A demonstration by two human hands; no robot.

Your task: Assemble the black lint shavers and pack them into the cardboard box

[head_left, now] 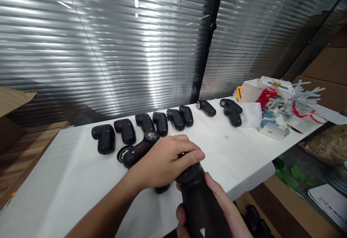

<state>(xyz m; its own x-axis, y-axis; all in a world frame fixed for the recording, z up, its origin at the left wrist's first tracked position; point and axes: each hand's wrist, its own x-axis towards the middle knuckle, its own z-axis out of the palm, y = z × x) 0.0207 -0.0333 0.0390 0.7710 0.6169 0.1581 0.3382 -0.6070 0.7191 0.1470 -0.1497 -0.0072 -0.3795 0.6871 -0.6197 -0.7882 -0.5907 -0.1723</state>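
A black handheld device [204, 205] with an angled head and a small pale triangle on its body is held between my two hands at the lower middle. My left hand [165, 160] is closed over its head end, the thumb lying along the top. Around the body, my right hand [221, 198] is wrapped from below, partly hidden by it. Beyond my left wrist lies a similar device [138, 151] with a grey round face, touching a black ring-shaped part [123, 154]. Another black piece [162, 189] shows partly beneath my left hand.
Several like devices [106, 139] line the back of the white table [67, 165]; others [207, 107] lie farther right. Right end: white boxes [276, 86], a red packet [267, 97], a tissue pack [273, 124]. Below the front edge, a cardboard box [284, 202] holds black devices. Blinds [121, 50] stand behind.
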